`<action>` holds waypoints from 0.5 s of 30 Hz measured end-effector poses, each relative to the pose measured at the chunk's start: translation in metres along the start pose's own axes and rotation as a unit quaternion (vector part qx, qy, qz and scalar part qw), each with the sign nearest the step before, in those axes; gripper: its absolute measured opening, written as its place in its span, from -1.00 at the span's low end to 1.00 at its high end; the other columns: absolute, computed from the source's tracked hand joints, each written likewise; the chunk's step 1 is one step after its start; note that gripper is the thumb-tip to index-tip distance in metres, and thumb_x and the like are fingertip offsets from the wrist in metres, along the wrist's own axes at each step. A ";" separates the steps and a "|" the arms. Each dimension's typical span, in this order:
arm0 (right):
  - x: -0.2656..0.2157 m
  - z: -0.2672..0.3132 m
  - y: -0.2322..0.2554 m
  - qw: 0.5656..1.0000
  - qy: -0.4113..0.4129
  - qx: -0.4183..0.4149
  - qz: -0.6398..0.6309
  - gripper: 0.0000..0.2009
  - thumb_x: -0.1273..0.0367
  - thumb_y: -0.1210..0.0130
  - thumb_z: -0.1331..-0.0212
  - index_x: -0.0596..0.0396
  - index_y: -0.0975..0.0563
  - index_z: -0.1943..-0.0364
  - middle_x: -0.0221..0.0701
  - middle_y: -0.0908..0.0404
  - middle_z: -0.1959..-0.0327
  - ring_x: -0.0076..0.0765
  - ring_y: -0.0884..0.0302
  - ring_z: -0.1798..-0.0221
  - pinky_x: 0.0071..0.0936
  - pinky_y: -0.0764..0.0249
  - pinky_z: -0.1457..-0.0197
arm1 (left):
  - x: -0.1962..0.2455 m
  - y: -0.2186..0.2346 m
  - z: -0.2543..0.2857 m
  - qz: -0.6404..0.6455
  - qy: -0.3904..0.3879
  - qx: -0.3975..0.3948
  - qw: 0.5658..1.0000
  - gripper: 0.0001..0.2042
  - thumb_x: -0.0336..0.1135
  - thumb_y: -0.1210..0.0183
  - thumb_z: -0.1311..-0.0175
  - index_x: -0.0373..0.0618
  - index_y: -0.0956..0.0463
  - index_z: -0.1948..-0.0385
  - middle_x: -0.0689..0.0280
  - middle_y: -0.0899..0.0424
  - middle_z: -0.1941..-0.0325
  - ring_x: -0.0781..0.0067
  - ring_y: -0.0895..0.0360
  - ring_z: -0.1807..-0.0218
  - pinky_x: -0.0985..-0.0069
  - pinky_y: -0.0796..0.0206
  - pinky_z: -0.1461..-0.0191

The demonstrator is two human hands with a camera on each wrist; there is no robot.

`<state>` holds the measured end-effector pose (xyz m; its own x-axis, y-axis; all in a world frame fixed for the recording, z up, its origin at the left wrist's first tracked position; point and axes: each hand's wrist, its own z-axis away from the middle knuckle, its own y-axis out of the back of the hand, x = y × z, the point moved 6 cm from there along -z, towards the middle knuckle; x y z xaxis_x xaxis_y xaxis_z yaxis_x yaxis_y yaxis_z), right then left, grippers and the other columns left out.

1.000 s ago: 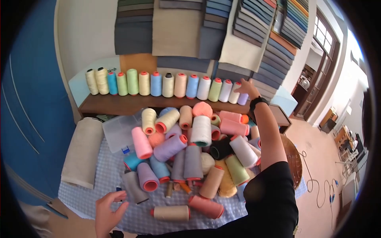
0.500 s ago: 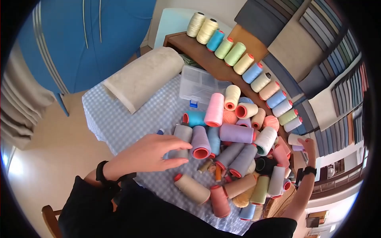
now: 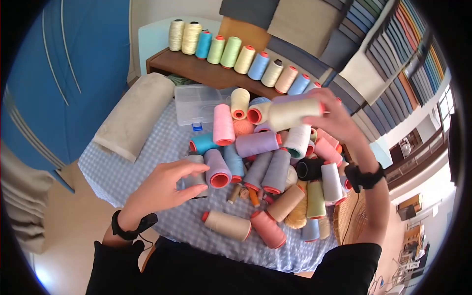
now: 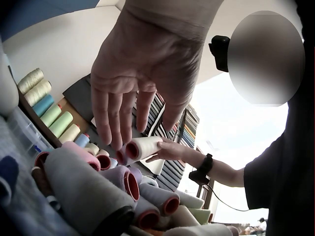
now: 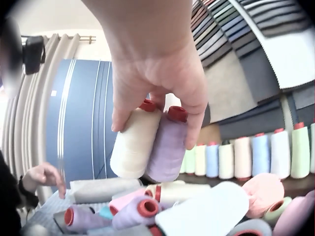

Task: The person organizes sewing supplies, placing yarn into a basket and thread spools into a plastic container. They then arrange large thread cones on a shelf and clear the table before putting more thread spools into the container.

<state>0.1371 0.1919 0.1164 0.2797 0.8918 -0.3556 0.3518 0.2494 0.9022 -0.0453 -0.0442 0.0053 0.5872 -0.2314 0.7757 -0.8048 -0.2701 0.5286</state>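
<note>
My right hand (image 3: pixel 334 115) grips two thread cones at once, a cream cone (image 5: pixel 136 142) and a lilac cone (image 5: pixel 168 147), side by side by their red tops. Both are held above the pile, below the row of standing cones (image 3: pixel 258 66). My left hand (image 3: pixel 162 187) hovers over the near left of the pile with fingers and thumb apart, holding nothing. Closest to it are a grey cone (image 4: pixel 88 189) and a purple cone (image 3: pixel 217 167) with a red base. In the head view the left hand partly covers the grey cone.
Many loose cones and yarn balls cover the checked tablecloth (image 3: pixel 132 172). A clear plastic box (image 3: pixel 196 105) and a rolled beige cloth (image 3: pixel 135 115) lie at the left. The standing cones line a brown shelf (image 3: pixel 196 73) below hanging fabric swatches (image 3: pixel 300 24). A woven basket (image 3: pixel 351 216) is at the right.
My right hand has taken the cream and lilac cones from the row's right end and carried them left over the pile. My left hand has moved in beside the grey cone.
</note>
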 end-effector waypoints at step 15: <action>0.036 -0.003 -0.006 0.984 -0.099 -0.148 -0.015 -0.71 0.23 -0.16 -0.04 0.08 -0.58 0.19 -0.27 -0.47 0.01 -0.24 -0.44 0.00 -0.41 -0.35 -0.07 | 0.023 -0.071 -0.062 -0.166 -0.128 -0.161 0.965 -0.43 -0.11 -0.23 -0.04 0.00 -0.31 -0.14 0.14 -0.31 -0.17 0.09 -0.40 -0.10 0.29 -0.36 -0.02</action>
<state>0.1419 0.2233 0.0990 0.4528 0.7982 -0.3973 0.0960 0.3994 0.9118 0.0201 0.0278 0.0071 0.7869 -0.4153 0.4564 -0.5296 -0.0750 0.8449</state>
